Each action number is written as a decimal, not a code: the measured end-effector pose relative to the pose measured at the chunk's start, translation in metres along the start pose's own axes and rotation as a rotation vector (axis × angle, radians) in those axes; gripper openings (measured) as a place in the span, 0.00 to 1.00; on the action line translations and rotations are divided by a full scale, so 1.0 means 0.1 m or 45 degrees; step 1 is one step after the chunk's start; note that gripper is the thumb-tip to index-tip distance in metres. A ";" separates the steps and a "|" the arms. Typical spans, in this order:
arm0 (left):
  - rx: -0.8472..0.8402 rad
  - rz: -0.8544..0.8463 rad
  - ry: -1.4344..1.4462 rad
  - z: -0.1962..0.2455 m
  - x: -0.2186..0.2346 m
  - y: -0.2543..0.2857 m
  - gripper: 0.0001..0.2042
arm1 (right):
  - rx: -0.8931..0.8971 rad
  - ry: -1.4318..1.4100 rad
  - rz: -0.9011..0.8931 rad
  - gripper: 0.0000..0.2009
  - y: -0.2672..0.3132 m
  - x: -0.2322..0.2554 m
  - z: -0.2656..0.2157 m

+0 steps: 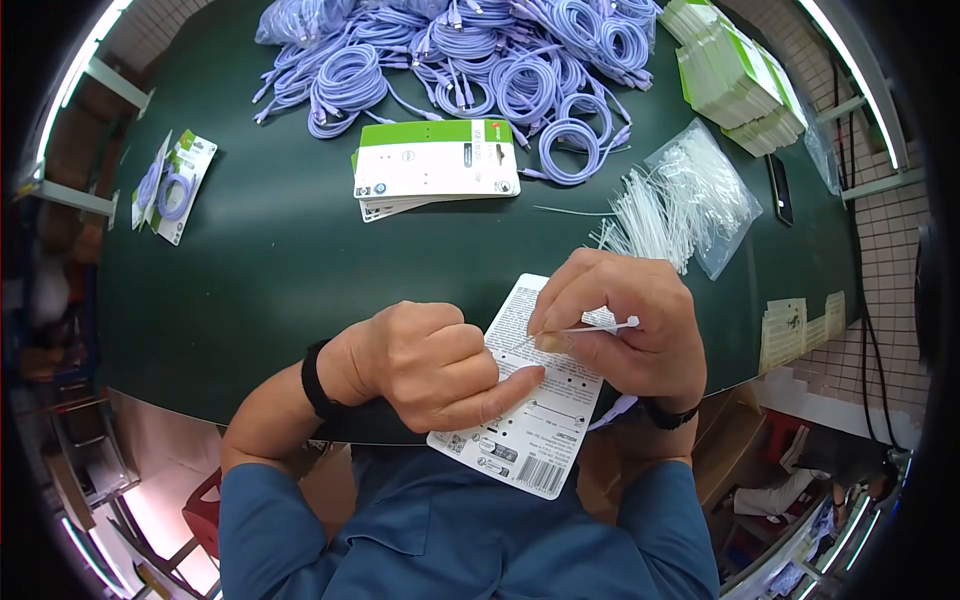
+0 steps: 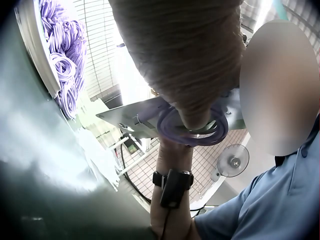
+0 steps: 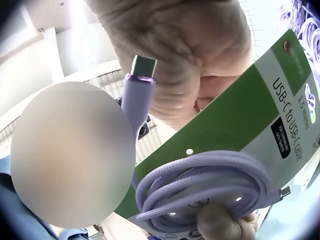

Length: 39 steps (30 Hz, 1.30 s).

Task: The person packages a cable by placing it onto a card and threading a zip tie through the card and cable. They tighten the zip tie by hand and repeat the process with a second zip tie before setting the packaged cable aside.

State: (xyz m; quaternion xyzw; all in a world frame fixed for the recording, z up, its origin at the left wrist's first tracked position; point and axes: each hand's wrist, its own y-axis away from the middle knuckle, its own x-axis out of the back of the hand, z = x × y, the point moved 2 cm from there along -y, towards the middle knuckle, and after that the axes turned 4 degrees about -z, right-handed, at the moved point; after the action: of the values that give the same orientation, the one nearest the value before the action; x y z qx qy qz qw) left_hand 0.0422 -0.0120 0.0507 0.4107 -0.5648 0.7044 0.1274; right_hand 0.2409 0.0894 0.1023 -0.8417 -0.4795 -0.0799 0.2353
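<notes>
A printed cardboard packaging card point(image 1: 545, 415), its text side up, is tilted between the hands over the table's front edge. My left hand point(image 1: 435, 365), fingers curled, grips the card at its left edge. On the card's green-and-white underside lies a coiled lilac USB-C cable point(image 3: 200, 175), a left-hand digit pressing inside the coil. One plug point(image 3: 140, 95) of the cable sticks out past the card. My right hand point(image 1: 635, 325) pinches a white zip tie point(image 1: 600, 327) between thumb and index finger, close over the card's holes. The tie's head points right.
Lilac coiled cables point(image 1: 460, 60) are heaped at the back. A stack of cards point(image 1: 435, 165) lies in front of them, more card stacks point(image 1: 740, 80) at back right. Zip ties point(image 1: 665, 215) spill from a plastic bag beside a phone point(image 1: 779, 190). Carded cables point(image 1: 175, 190) lie left.
</notes>
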 end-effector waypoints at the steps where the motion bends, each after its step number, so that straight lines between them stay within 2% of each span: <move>1: 0.000 0.001 0.000 0.00 0.00 0.00 0.18 | -0.001 0.001 0.000 0.06 0.00 0.00 0.01; 12: 0.016 0.043 0.040 -0.02 -0.02 0.02 0.19 | -0.066 0.032 -0.103 0.06 -0.02 -0.05 0.11; 20: 0.046 0.090 -0.010 -0.02 -0.03 0.02 0.19 | -0.022 0.009 -0.177 0.06 -0.05 -0.06 0.13; 25: 0.052 0.119 -0.014 -0.02 -0.06 0.05 0.19 | -0.040 -0.013 -0.130 0.06 -0.04 -0.06 0.12; 28: 0.064 0.118 -0.058 -0.01 -0.06 0.05 0.19 | -0.327 -0.102 -0.048 0.07 -0.03 -0.06 0.10; 32: 0.064 0.153 -0.081 -0.01 -0.06 0.04 0.19 | -0.169 0.049 -0.095 0.08 -0.04 -0.06 0.12; 39: 0.108 0.168 -0.124 0.00 -0.08 0.03 0.19 | -0.139 0.066 -0.193 0.09 -0.05 -0.08 0.17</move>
State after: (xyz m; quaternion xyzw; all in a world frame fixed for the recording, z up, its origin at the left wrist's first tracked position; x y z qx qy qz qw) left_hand 0.0451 -0.0109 0.0428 0.4113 -0.5657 0.7138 0.0356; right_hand 0.2311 0.0937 0.0861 -0.8123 -0.5304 -0.1450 0.1947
